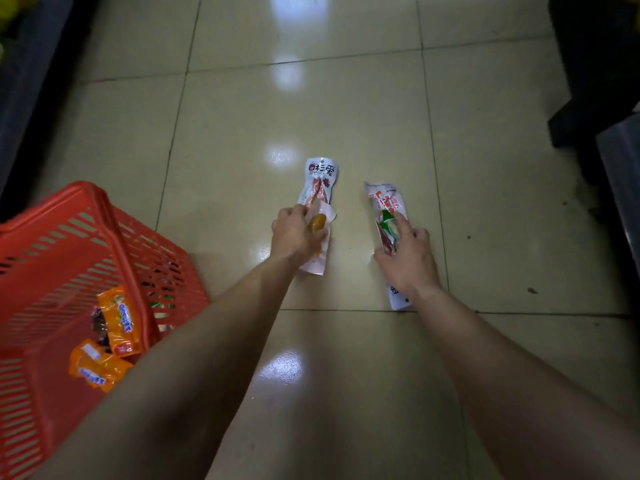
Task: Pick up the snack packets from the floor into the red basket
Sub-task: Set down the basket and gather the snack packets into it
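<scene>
At eight o'clock a red basket (72,244) sits on the tiled floor (485,168), with two orange snack packets (119,320) and a dark one inside. Just right of centre, the left hand (296,235) closes on a long white snack packet (320,188) together with a small one showing an amber piece (318,222). At three o'clock from it, the right hand (408,258) presses a second white packet (386,216), forefinger stretched along it; whether it grips, I cannot tell
</scene>
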Action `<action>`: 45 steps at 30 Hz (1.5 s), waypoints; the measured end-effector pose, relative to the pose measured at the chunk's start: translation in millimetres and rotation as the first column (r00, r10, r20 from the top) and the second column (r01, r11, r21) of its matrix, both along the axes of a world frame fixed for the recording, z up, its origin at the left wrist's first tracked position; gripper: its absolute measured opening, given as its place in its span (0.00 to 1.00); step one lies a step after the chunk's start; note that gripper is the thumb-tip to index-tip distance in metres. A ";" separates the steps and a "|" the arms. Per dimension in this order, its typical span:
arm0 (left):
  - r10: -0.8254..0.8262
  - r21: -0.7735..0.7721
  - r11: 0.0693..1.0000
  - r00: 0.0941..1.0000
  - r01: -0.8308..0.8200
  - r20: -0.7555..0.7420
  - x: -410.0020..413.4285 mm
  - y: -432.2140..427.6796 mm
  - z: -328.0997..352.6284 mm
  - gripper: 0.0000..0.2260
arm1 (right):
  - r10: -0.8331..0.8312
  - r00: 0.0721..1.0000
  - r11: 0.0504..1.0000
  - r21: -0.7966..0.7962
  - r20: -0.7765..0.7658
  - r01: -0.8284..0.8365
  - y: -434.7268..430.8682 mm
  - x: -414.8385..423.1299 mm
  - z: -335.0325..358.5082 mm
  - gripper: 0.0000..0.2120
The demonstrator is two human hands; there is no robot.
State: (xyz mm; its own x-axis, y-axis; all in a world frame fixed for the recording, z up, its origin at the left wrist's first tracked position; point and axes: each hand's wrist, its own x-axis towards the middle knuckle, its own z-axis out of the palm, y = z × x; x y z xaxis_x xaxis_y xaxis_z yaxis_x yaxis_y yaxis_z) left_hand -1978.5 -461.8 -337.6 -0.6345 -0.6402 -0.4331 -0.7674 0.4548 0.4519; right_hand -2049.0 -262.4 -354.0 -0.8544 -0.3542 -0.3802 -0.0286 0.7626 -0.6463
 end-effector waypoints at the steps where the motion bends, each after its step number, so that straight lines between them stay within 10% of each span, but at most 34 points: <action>1: 0.025 0.018 1.000 0.999 -0.025 -0.021 -1.4 3.4 0.4 0.25 | 0.002 1.000 1.000 0.002 -0.001 -0.002 0.1 -1.0 0.1 0.37; 11: 0.081 0.222 0.974 0.990 -0.052 -0.120 -11.2 37.2 4.9 0.42 | 0.007 1.000 0.999 -0.046 -0.004 -0.007 1.4 -7.4 7.1 0.37; 16: 0.010 0.223 0.975 0.994 0.015 -0.108 -11.0 39.0 12.1 0.31 | 0.015 1.000 0.999 -0.032 -0.024 -0.016 3.0 -9.2 13.9 0.36; 23: 0.046 0.236 0.972 0.981 -0.001 -0.186 -14.8 33.4 37.7 0.39 | 0.013 0.999 0.999 -0.039 -0.036 -0.015 -2.4 -17.4 38.2 0.31; 45: 0.502 0.273 0.838 0.863 -0.472 -0.048 259.8 -13.1 343.7 0.39 | 0.411 0.894 0.905 0.040 0.178 -0.424 -89.2 183.6 357.4 0.33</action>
